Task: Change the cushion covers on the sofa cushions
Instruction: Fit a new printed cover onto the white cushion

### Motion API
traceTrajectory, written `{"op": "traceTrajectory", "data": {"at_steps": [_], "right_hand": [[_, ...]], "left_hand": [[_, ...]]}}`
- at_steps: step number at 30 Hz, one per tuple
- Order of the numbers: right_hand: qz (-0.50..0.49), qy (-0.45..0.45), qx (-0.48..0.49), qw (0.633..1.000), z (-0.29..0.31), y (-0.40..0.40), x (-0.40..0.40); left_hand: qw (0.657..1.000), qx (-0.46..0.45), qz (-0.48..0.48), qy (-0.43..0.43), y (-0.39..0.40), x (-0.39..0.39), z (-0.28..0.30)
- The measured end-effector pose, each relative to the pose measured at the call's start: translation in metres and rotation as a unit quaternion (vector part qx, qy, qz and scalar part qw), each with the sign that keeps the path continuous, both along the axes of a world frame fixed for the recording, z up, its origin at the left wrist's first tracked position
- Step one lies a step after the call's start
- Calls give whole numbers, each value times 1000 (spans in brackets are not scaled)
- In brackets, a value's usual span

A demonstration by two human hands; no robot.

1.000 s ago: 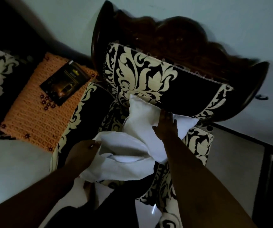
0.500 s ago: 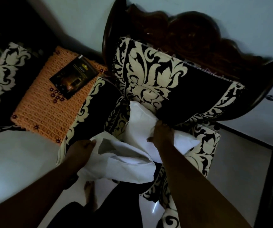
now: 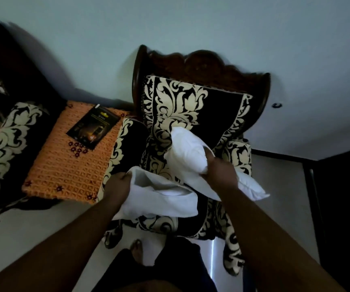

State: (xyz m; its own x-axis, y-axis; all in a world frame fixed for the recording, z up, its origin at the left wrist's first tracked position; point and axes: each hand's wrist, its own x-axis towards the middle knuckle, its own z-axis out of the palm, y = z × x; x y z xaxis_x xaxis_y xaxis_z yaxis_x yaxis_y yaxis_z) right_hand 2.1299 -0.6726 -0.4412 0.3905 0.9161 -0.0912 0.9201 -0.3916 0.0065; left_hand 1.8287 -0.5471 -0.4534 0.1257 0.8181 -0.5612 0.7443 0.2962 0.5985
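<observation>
Dim room, seen from above by the person doing the work. Nearest, a bare foot [image 3: 136, 248] stands on the pale floor [image 3: 33, 232] between dark trouser legs. Two bare forearms reach forward from the bottom edge.

The left hand [image 3: 118, 186] is clenched on the edge of a white cover [image 3: 159, 202], holding its mouth open; the cover hangs limp over the front of a chair [image 3: 203, 66]. The right hand [image 3: 219, 172] grasps a white cushion [image 3: 191, 153] around its middle, fingers curled under it and thumb on top. The cushion is held in the air just above and beyond the cover's opening, one end pointing up and away, the other sticking out past the wrist to the right.

Behind both, the chair has black-and-cream floral upholstery and a carved dark wood back against a pale wall [image 3: 191, 22].

To the left, an orange mat [image 3: 64, 165] lies on a low surface, with a dark packet [image 3: 93, 127] lying on it. Farther left, another patterned seat [image 3: 7, 133] sits at the edge of view.
</observation>
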Motion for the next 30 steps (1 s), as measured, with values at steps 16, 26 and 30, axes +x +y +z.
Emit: {"op": "traceTrajectory", "data": {"at_steps": [16,26,30], "right_hand": [[102,29,189,976,133,-184,-61],[172,55,252,951,132,-250,-20],[175,83,296,935,130,-275,3]], "left_hand": [[994,75,-3,-83,-24,-26,63],[975,202,-87,-40,-87,11,95],[967,253,-17,-4,-102,10,109]]}}
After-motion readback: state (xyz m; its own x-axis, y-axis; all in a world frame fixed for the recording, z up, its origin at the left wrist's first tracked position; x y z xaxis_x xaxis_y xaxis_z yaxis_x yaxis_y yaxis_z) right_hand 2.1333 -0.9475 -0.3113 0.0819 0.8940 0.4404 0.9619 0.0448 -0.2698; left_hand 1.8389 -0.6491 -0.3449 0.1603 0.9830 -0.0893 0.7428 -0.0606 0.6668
